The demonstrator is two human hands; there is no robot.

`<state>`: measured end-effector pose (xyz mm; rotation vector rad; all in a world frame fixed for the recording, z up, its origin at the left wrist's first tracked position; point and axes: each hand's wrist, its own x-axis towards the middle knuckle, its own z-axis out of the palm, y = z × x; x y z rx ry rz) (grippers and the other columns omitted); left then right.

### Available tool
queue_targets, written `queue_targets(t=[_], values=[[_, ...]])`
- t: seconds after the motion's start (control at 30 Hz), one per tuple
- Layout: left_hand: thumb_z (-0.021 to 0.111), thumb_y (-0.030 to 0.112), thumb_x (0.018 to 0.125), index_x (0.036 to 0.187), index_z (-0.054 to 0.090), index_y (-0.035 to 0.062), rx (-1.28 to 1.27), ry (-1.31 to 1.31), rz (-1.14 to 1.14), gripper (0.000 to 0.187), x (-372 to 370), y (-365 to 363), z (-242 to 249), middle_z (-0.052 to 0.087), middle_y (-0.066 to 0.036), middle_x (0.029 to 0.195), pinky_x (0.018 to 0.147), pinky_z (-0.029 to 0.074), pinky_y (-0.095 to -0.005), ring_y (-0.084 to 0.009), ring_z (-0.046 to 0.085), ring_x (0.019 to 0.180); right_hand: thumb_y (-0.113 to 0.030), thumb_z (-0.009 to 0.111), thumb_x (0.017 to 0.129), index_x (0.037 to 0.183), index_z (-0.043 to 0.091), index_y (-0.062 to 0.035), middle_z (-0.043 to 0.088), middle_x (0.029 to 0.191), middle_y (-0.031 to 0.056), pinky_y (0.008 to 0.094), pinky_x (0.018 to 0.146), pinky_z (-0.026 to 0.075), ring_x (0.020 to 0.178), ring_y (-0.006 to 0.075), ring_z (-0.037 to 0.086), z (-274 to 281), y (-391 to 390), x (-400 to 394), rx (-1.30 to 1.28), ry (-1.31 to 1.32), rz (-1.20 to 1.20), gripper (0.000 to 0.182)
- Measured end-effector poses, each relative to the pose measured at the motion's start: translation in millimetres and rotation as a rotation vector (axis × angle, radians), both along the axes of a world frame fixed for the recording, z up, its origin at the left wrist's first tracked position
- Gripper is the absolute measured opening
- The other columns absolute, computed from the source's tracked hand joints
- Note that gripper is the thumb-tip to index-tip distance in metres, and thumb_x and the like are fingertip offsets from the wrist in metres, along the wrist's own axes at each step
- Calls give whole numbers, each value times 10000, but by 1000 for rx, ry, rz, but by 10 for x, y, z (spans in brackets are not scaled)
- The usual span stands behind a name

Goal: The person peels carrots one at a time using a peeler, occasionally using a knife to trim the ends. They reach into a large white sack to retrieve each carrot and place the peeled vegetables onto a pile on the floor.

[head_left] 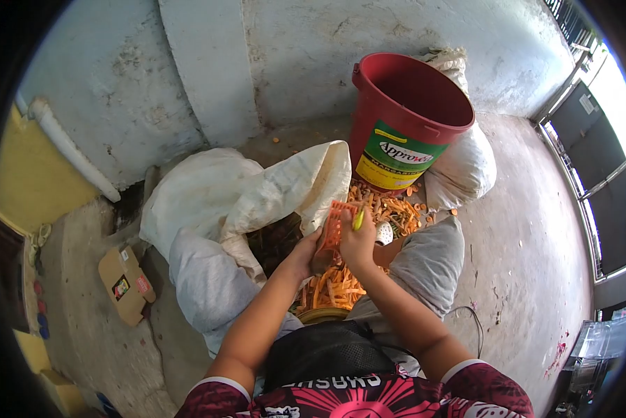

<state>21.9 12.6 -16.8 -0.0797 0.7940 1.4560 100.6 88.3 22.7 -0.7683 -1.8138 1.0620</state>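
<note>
My left hand [304,255] is closed around an orange plastic piece full of holes [332,226], which stands upright between my hands. A brownish rounded thing [322,262] shows just below it, by my left fingers. My right hand [357,241] is closed on a small tool with a yellow handle [358,220], right beside the orange piece; its working end is hidden. Under my hands, a heap of orange peelings or strips [332,288] fills a container with a yellowish rim [323,315] between my legs. To the left, a white woven sack [285,182] gapes with dark contents [276,240].
A tall red bucket [410,97] stands ahead, with orange scraps [396,210] spread at its foot. Behind it leans a full white sack [466,167]. A white holed object [384,233] lies near my right knee. Cut cardboard [126,284] lies on the floor at left.
</note>
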Motion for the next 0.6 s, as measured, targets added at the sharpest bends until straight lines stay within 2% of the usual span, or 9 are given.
queue_targets(t=[0.2,0.3,0.33,0.4,0.43,0.47,0.53,0.57,0.6], values=[[362,252,876,997,505,21,-14,-11,22,298,13,-34,101,594,-107,849,556,514,-303,-184,603,662,-132,506,824,1013,483,8,574,736,182,341,580,437,640,296,568,-68,-101,8,-146,-150,-21,237],[357,271,885,999,499,13,24,59,2,316,25,-61,163,591,-108,843,578,514,-303,-191,602,678,-126,527,803,1010,481,5,574,734,192,362,575,436,650,318,569,-113,-58,-20,58,-206,-98,249],[350,282,889,998,500,9,19,130,-75,330,23,-73,154,590,-108,843,589,513,-306,-190,600,686,-129,528,801,1008,482,4,574,742,196,370,574,436,662,329,568,-95,7,-35,53,-161,-162,250],[336,305,897,996,502,1,11,275,-223,360,16,-95,101,587,-108,842,611,511,-312,-189,597,702,-137,529,797,1002,483,1,576,757,203,386,574,435,686,351,566,9,318,-74,49,-69,-284,251],[322,337,902,1011,498,-10,1,260,-272,404,40,-101,-40,579,-108,833,628,505,-319,-184,586,716,-147,522,803,987,485,0,573,763,205,388,583,433,700,356,561,-61,578,-66,49,-95,-384,239],[326,342,900,1023,493,-11,22,270,-301,409,70,-134,45,578,-110,838,631,504,-317,-183,584,718,-157,515,808,972,487,-1,570,768,206,390,592,431,714,361,557,-172,864,-44,47,-119,-486,228],[334,352,898,1046,483,-12,68,294,-361,421,139,-184,300,575,-113,846,638,501,-313,-182,580,722,-155,492,820,946,484,3,559,782,209,384,616,421,733,366,542,-149,1219,16,76,-124,-580,202],[356,374,888,1065,471,-6,208,246,-379,435,113,-164,248,571,-109,835,630,500,-305,-187,576,721,-153,487,824,940,482,4,557,779,203,377,620,419,728,350,544,-134,1274,25,104,-84,-570,195],[359,378,886,1064,471,-5,133,225,-339,436,81,-148,216,570,-108,832,619,499,-304,-188,576,718,-150,482,828,933,481,6,556,776,197,370,625,417,723,334,547,-28,1257,44,130,-45,-560,188]])
